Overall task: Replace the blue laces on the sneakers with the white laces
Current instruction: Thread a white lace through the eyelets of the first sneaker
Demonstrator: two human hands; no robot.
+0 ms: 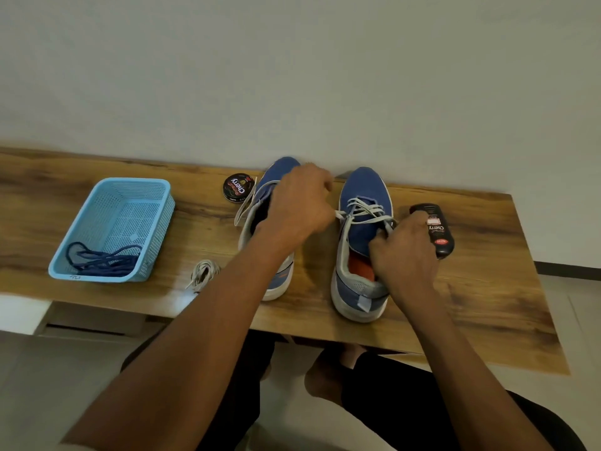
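Right sneaker [364,222]: on wooden bench [487,304], toe at 12 o'clock, partly threaded with white lace [367,208].
Left hand [300,198]: fingers curled, pinching one lace end at the sneaker's 9 o'clock side.
Right hand [405,249]: curled on the lace at the eyelets, 3 o'clock side.
Left sneaker [260,203]: beside it at 9 o'clock, partly hidden by the left hand; lacing state cannot tell.
Spare white lace [203,275]: bundled on bench.
Blue laces [104,260]: in light blue basket [143,190].
Polish tin [238,187], polish bottle [435,232]: on bench.

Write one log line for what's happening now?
right sneaker: white lace half threaded | left hand, right hand: pulling lace | blue laces: in basket
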